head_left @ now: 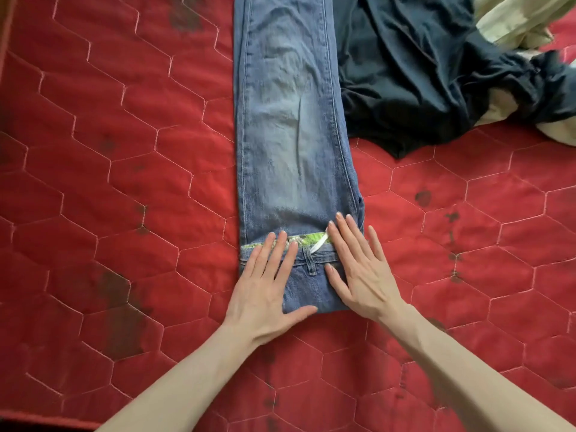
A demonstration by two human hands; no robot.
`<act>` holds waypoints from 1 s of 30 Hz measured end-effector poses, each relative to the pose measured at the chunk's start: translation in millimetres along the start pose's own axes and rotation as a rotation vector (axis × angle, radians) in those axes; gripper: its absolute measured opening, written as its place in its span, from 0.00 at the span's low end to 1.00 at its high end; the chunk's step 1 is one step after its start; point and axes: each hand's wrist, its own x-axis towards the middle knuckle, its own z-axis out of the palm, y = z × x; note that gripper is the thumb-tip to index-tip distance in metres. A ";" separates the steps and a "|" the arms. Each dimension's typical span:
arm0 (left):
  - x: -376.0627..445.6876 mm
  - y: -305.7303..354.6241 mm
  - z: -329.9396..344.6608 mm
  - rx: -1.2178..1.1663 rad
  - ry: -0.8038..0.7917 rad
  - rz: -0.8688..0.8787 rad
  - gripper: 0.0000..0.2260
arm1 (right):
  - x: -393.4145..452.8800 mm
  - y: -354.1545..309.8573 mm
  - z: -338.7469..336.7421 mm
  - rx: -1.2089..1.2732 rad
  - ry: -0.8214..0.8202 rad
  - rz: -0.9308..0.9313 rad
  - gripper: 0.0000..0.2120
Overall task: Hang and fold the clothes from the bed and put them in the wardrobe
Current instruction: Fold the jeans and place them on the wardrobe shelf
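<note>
Left hand (265,291), right hand (358,269), both flat, pressing folded jeans (290,120)

Two bare forearms are seen entering from the near edge, each ending in a hand: the left hand (265,285) and the right hand (358,269). No sleeves are worn as far up as the arms are shown. Short, unpainted fingernails are seen on the fingers.
</note>
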 end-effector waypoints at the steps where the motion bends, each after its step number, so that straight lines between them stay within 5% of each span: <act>1: 0.0 -1.0 -2.4 0.006 -0.024 0.007 0.54 | -1.6 -0.3 -1.9 -0.007 0.029 -0.012 0.34; 6: 2.3 -7.1 -7.1 0.109 -0.116 0.073 0.62 | -29.0 4.2 -0.6 -0.083 -0.002 -0.229 0.42; 13: 3.6 3.4 -15.6 0.201 -0.176 0.037 0.63 | -40.4 0.1 -5.4 -0.192 -0.146 -0.229 0.49; 18: -15.3 10.1 -24.2 0.198 -0.122 -0.004 0.61 | -37.3 -11.1 -12.4 -0.184 -0.141 -0.212 0.42; 26: -39.1 17.9 -33.0 -0.088 -0.047 -0.009 0.42 | -43.8 -19.2 -43.4 -0.011 -0.177 -0.202 0.33; 30: -34.1 29.6 -83.3 -0.192 -0.293 0.012 0.24 | -54.8 -23.9 -74.1 0.173 -0.224 -0.111 0.25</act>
